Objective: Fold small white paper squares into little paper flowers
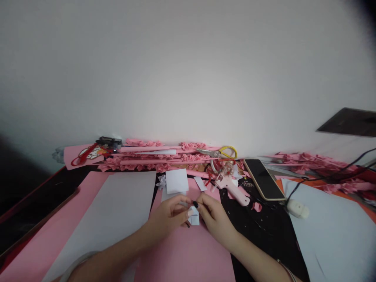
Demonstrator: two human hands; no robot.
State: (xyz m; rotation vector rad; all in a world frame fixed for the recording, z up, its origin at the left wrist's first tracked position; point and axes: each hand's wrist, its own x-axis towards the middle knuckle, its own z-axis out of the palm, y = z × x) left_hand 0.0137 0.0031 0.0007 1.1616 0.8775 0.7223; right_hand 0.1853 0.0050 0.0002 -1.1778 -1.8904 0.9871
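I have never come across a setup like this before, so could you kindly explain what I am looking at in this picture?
Certainly. There is no machine here: a camera worn on a person's head looks forward and down at their own bare hands. The left hand holds a small folded white paper. The right hand has its fingertips at the paper's upper edge; whether they grip it is hard to tell. Beneath both lies a pink sheet. Beyond them are a white paper square, a pink glue gun, scissors with yellow handles, and pink paper flowers. A phone lies to the right.
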